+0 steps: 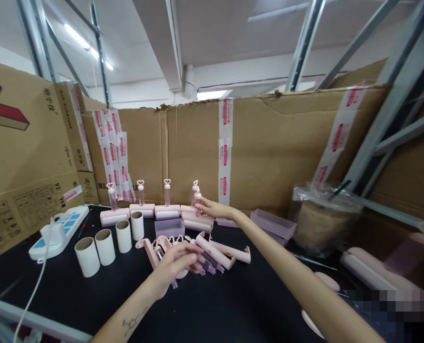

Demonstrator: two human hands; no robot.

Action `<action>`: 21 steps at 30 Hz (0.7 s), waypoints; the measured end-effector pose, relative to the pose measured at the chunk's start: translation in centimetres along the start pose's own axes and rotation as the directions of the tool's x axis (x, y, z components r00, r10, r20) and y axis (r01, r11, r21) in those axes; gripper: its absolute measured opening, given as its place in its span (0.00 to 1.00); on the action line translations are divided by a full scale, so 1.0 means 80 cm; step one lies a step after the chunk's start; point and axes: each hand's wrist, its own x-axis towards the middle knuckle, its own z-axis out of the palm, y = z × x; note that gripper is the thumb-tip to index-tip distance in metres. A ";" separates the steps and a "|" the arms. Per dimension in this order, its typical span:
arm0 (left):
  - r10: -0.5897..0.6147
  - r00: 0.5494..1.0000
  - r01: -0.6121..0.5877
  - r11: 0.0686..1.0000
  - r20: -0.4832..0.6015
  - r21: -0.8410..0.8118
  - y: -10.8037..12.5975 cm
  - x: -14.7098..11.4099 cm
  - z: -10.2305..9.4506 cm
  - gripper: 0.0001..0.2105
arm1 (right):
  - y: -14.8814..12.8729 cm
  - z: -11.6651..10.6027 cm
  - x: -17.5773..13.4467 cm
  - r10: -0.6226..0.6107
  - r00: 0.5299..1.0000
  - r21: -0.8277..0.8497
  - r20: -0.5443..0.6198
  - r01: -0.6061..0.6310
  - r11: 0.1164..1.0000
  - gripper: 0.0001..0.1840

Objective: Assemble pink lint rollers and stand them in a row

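Observation:
My right hand (212, 208) reaches to the back of the table, its fingers closed on the translucent handle of a pink lint roller (196, 222). This roller stands handle-up, with a heart-shaped loop on top. Several similar upright lint rollers (142, 210) stand in a row beside and behind it. My left hand (179, 262) hovers over a pile of loose parts, its fingers loosely bent and apart. Around and under it lie pink roller frames (217, 252) and purple translucent handles (212, 263). The hand partly hides the pile.
Several white cardboard-core rolls (87, 257) stand on the left. Behind them lies a power strip (63, 233) with a white cable. Purple trays (273, 226) and a plastic-wrapped brown bundle (317, 221) are at right. Cardboard walls (269, 147) and metal posts enclose the black table (212, 314).

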 end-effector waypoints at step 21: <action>0.036 0.999 -0.039 0.996 0.036 0.086 0.008 -0.004 -0.003 0.17 | -0.003 0.026 0.013 0.159 0.938 -0.067 -0.307 -0.188 0.980 0.17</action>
